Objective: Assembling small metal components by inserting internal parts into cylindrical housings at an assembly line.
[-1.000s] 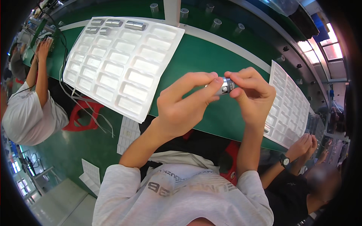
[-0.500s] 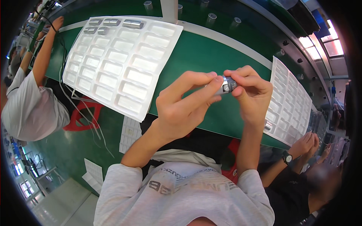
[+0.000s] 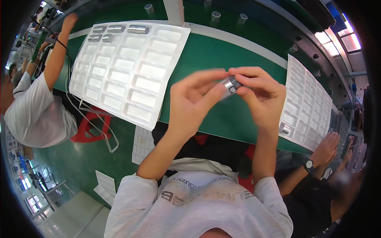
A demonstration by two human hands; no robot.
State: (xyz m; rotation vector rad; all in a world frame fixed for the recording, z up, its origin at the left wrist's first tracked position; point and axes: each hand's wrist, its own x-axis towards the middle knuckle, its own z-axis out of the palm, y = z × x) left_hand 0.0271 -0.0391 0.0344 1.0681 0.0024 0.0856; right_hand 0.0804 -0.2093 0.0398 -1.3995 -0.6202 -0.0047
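Note:
Over the green table, both my hands hold a small silver metal cylinder with a dark grey end (image 3: 230,85). My left hand (image 3: 189,101) grips its silver body between thumb and fingers, somewhat smeared by motion. At the dark end, my right hand (image 3: 262,97) pinches with thumb and fingertips. The piece is tilted, and my fingers hide part of it. To the left lies a white moulded tray (image 3: 157,55), with several silver cylinders (image 3: 138,29) lying in the pockets along its far edge.
A second white tray (image 3: 304,104) at the right has a silver cylinder (image 3: 284,128) in a near pocket. Beyond the pale rail, cylinders (image 3: 215,16) stand on a dark green surface; a post (image 3: 174,12) rises there. Co-workers sit left (image 3: 37,109) and right (image 3: 313,198).
The cylinder has turned and shifted slightly left in my fingers, and my left fingers have moved along it. The left co-worker's hand has moved. My view has shifted a little.

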